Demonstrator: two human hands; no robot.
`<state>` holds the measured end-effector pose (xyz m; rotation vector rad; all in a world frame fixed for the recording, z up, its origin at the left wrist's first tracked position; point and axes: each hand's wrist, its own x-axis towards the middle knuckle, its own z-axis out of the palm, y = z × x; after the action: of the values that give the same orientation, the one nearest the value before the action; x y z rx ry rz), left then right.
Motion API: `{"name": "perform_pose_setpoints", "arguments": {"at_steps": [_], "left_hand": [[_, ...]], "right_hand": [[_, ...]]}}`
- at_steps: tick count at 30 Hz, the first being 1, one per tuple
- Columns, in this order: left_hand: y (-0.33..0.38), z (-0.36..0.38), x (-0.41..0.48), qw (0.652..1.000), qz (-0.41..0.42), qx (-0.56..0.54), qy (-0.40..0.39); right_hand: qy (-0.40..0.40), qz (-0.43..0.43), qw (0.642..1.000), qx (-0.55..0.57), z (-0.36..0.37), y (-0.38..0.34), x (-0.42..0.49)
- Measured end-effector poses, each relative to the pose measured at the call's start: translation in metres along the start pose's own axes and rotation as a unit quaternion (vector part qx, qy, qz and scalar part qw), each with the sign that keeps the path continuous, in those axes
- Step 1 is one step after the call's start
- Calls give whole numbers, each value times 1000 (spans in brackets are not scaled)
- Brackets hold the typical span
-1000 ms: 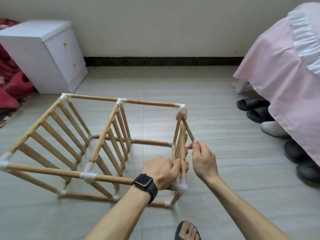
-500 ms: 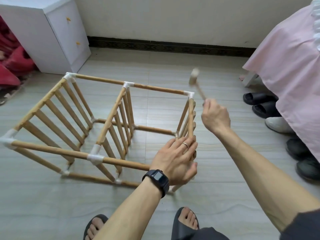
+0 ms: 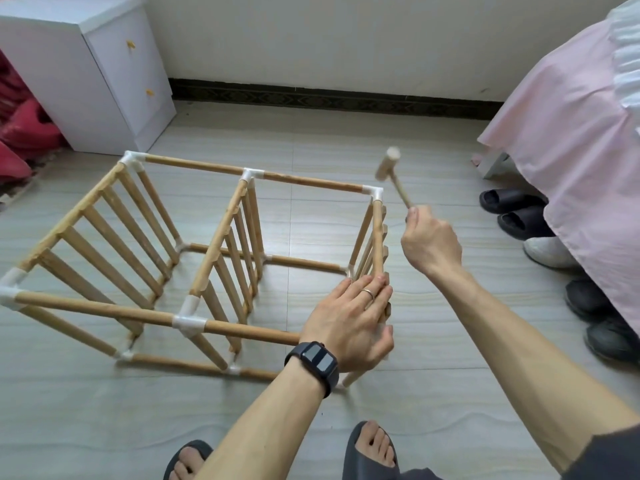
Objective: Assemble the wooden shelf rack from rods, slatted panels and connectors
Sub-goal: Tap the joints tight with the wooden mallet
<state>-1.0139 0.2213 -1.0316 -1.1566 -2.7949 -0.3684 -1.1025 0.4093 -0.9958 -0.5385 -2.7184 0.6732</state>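
The wooden shelf rack (image 3: 221, 237) lies on its side on the tiled floor: three slatted panels joined by round rods and white connectors (image 3: 188, 323). My left hand (image 3: 349, 323), with a watch on the wrist, lies flat with fingers spread against the near end of the right slatted panel (image 3: 375, 244), hiding the near right corner. My right hand (image 3: 431, 242) grips the handle of a small wooden mallet (image 3: 393, 174), held up in the air just right of the rack's far right corner connector (image 3: 375, 194).
A white cabinet (image 3: 90, 71) stands at the back left with red cloth (image 3: 20, 133) beside it. A pink-covered bed (image 3: 581, 133) fills the right, with several slippers and shoes (image 3: 512, 209) under its edge. My sandalled feet (image 3: 370, 448) are at the bottom.
A second ago both hands were at the near right corner post, the mallet resting there. My right hand has since lifted the mallet up and right. My left hand opened flat on the panel.
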Motion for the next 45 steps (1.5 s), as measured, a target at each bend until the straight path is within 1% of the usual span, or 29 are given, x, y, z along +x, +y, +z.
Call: {"name": "perform_pose_setpoints", "arguments": {"at_steps": [1,2,3,5,6,8,9,11,12,16,18,20,21,23,26,29,30,31,33,34,35,37,38,39,40,41,42,43,45], "left_hand": [[0,1,1,1000,-1,0,2],[-1,1,3,1000,-1,-3,4],[-3,2,7,1000,3,-1,10],[-10,3,20,999,7,38,31],[-11,4,28,997,1,65,35],[-12,1,44,993,-42,107,21],[-12,-2,48,992,-78,102,2],[-16,-4,47,990,-129,62,-11],[-22,-3,41,990,-132,54,0],[-57,1,-20,990,-83,101,44],[-72,7,-60,989,-84,118,29],[-76,13,-83,986,-123,111,-13],[-74,15,-86,984,-143,105,-23],[-65,17,-84,983,-166,82,-10],[-60,16,-82,980,-185,66,-3],[-63,16,-84,980,-190,63,-3],[-62,16,-83,980,-190,63,-3],[-62,17,-82,980,-191,62,-2],[-61,18,-81,980,-191,59,1],[-62,19,-81,980,-190,57,1],[-62,19,-82,981,-188,57,1],[-64,20,-82,981,-186,57,4],[-64,20,-83,981,-186,54,6],[-64,20,-83,981,-187,51,7],[-63,20,-83,981,-186,49,10],[-62,21,-84,981,-185,48,14],[-62,21,-84,982,-183,46,18],[-62,21,-83,982,-180,45,21],[-63,21,-82,982,-179,49,20]], "right_hand": [[-43,30,998,-18,-1,2,1],[-50,48,998,-7,-4,4,0],[-28,54,998,27,-7,7,-2],[35,47,992,109,-15,8,-19],[41,49,988,138,-20,10,-33],[21,55,984,170,-25,17,-64],[2,58,984,170,-28,23,-81],[-27,51,985,164,-33,36,-113],[-33,43,986,160,-35,42,-127],[-43,6,985,164,-41,56,-163],[-59,-10,987,148,-42,57,-175],[-79,-28,991,109,-40,56,-185],[-89,-31,992,82,-40,55,-188],[-98,-29,994,41,-42,51,-192],[-81,-31,996,17,-51,46,-190],[-9,-65,995,73,-57,44,-194],[-2,-70,994,83,-58,45,-195],[-14,-68,995,70,-58,46,-196],[-80,-53,995,-5,-59,50,-196],[-81,-51,995,-11,-60,52,-197],[-46,-62,997,18,-61,53,-197],[45,-88,987,127,-66,49,-201],[63,-98,982,147,-66,48,-202],[51,-101,984,137,-64,47,-201],[0,-91,992,82,-62,46,-198],[-71,-76,994,19,-60,47,-197],[-103,-55,993,-4,-59,49,-195],[-81,-54,995,12,-57,50,-193],[16,-83,992,93,-58,48,-195]]}}
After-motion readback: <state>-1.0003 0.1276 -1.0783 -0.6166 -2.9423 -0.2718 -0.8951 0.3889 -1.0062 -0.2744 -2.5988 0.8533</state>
